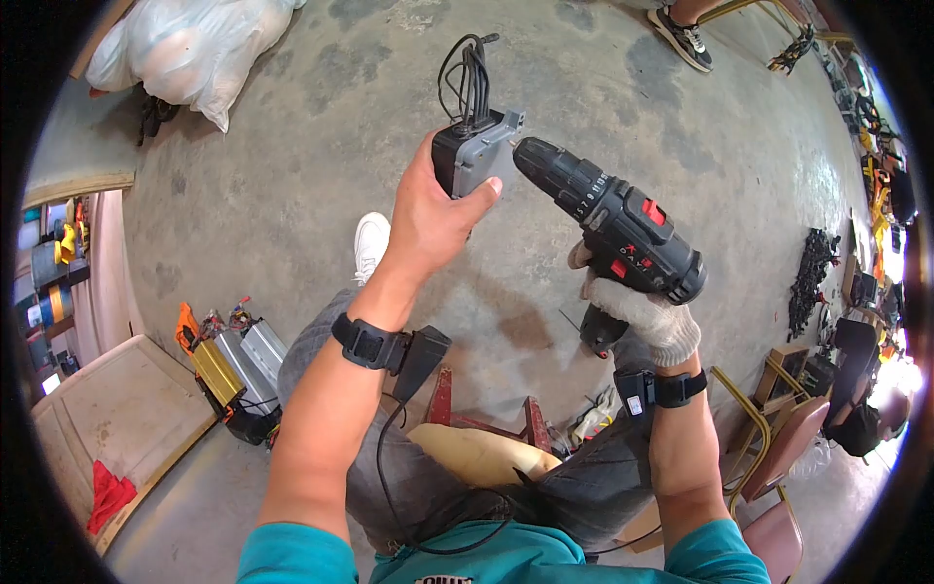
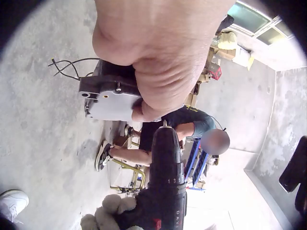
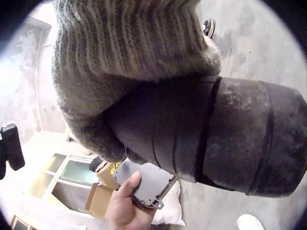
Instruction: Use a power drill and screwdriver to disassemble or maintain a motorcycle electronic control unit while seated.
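Note:
My bare left hand (image 1: 428, 229) grips a flat black box with a grey cover plate (image 1: 480, 156), thumb over the plate's edge. A bundle of black cables (image 1: 474, 83) comes out of its far end. My right hand (image 1: 647, 311), in a knitted glove, holds a black cordless drill (image 1: 623, 219) by its handle. The drill points at the box, its chuck close beside the plate. In the left wrist view a short bit (image 2: 165, 123) shows in the drill's nose, near the left fingertips. Small screw holes line the plate's rim (image 3: 149, 200) in the right wrist view.
Silver and gold metal units (image 1: 238, 360) stand on the floor at left, beside a wooden board (image 1: 126, 428) with a red cloth. A white plastic sack (image 1: 185, 58) lies at far left. Chairs (image 1: 788, 438) stand at right. Another person (image 2: 192, 122) sits ahead.

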The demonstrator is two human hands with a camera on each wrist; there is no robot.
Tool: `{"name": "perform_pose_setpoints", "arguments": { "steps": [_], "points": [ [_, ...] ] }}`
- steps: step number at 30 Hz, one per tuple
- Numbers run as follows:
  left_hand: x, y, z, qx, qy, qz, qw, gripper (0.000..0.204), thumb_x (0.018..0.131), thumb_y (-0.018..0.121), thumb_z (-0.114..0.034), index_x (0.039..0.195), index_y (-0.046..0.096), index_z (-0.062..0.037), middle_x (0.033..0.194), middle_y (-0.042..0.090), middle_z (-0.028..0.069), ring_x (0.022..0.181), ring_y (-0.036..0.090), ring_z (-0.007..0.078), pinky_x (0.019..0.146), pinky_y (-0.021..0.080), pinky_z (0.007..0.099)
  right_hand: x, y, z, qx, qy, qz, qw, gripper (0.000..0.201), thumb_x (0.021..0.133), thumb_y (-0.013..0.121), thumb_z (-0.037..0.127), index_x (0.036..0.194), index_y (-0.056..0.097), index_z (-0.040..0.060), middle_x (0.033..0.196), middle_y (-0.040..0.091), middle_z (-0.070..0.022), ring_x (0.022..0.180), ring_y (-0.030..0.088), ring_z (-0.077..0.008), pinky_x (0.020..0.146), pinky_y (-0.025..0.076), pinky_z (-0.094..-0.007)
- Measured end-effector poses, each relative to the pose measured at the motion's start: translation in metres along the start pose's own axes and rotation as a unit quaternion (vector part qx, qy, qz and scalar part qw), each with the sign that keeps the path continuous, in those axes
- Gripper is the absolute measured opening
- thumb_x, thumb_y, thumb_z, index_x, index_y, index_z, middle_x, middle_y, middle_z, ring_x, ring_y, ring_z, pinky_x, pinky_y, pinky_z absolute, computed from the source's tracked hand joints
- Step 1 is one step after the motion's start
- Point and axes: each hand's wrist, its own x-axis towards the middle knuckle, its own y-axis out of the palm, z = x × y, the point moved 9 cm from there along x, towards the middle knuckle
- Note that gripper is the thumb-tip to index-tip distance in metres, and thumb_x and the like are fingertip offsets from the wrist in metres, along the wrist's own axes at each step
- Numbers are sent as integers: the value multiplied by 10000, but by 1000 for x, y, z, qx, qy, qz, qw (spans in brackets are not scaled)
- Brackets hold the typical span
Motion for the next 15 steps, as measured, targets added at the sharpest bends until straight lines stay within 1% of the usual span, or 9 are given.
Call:
{"name": "perform_pose_setpoints", "arguments": {
  "steps": [4, 8, 10, 15],
  "points": [
    [0, 2, 0, 13, -3, 6, 1000, 499, 868, 810, -107, 1321, 619, -20, 1196, 673, 41, 1080, 601, 145, 986, 487, 328, -1, 6, -2, 5, 13, 8, 1000, 434, 830, 739, 26, 1258, 682, 73, 1108, 731, -42, 997, 674, -148, 873, 569, -344],
    [0, 3, 6, 0, -19, 8, 1000, 497, 870, 810, -107, 1325, 625, -29, 1204, 675, 35, 1093, 599, 140, 1001, 480, 326, -2, 5, -4, 5, 7, 9, 1000, 438, 827, 740, 19, 1256, 685, 82, 1110, 731, -42, 993, 671, -145, 869, 570, -342],
    [0, 2, 6, 6, -16, 6, 1000, 500, 871, 811, -107, 1330, 627, -36, 1217, 676, 33, 1106, 601, 138, 1009, 478, 324, 0, 8, -3, 6, -1, 30, 1000, 436, 829, 736, 14, 1256, 684, 83, 1105, 730, -41, 979, 666, -140, 852, 576, -340],
    [0, 4, 10, -3, -19, 9, 1000, 495, 871, 814, -87, 1327, 629, -41, 1231, 681, 37, 1129, 607, 140, 1024, 476, 325, -2, 9, -1, -2, 3, 20, 1000, 425, 836, 725, 13, 1255, 682, 77, 1095, 728, -39, 959, 662, -134, 830, 583, -337]
  ]
}}
